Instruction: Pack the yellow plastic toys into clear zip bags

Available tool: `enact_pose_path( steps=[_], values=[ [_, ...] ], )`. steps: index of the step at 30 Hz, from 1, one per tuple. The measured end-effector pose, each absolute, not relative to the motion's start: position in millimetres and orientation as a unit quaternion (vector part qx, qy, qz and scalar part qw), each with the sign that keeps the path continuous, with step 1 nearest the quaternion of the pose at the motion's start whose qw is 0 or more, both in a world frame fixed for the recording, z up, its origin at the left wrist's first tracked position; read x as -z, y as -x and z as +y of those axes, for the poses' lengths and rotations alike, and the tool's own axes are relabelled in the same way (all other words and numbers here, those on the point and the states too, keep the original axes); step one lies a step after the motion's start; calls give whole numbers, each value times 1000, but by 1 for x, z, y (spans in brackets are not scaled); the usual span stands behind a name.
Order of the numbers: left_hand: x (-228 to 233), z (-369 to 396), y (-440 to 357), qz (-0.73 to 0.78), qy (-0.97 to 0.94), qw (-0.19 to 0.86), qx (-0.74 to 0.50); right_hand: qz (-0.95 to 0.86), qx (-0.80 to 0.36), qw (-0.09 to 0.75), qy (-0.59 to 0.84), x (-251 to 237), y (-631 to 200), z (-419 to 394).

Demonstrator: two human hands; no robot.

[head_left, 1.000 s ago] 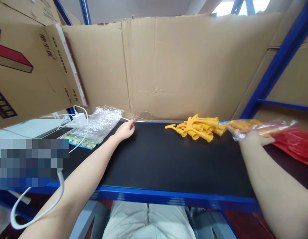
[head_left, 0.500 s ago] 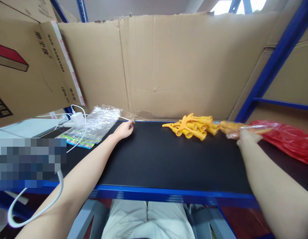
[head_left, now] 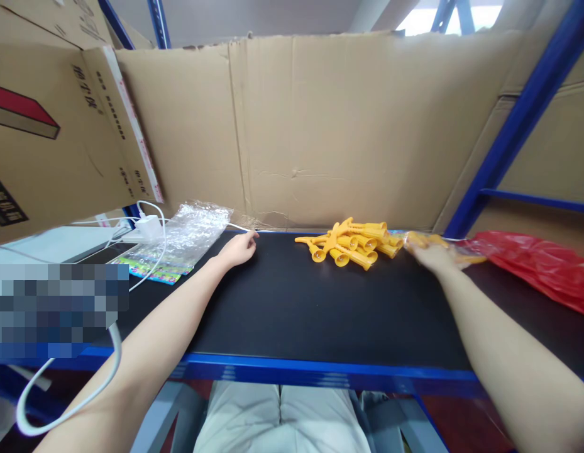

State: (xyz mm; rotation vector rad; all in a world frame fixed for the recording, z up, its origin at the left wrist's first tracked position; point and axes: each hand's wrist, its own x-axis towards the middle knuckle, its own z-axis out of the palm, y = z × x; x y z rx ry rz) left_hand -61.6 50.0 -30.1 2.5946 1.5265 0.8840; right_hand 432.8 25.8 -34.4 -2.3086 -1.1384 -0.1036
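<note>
My left hand (head_left: 239,248) rests near the back edge of the black tabletop with its fingers curled in and nothing visible in them. Beside it, to the left, lies a crinkled clear plastic bag (head_left: 200,223) with a colourful printed edge. At the right, my right hand (head_left: 435,257) is closed over a clear bag of yellow pieces (head_left: 417,240); its fingertips are partly hidden by the film. Touching that bag's left end is a loose pile of yellow plastic pieces (head_left: 355,242) with flared, trumpet-like open ends and branching stems.
A red plastic bag (head_left: 532,264) lies at the right. Behind stands a tall cardboard wall (head_left: 320,132); a printed carton (head_left: 60,138) leans in at the left. A white charger (head_left: 150,226) and cables lie back left. The table has a blue front rail (head_left: 320,368).
My right hand has moved left across the clear bag of yellow pieces. The bag and the yellow pile have slid left too. My left hand has stayed nearly still.
</note>
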Motion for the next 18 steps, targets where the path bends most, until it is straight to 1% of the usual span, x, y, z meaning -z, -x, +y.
enact_pose_path(
  steps=[2,3,11,14,18],
  values=[
    [30,49,61,486,-827,4,-283,-444,-3,240,863,33,-431,28],
    [30,49,61,486,-827,5,-283,-439,-10,235,867,33,-429,29],
    [31,50,59,481,-830,14,-280,-386,15,275,881,37,-422,23],
    [31,50,59,478,-831,17,-283,-370,34,264,890,37,-421,22],
    [30,49,58,479,-834,13,-275,-378,41,228,896,34,-418,20]
  ],
)
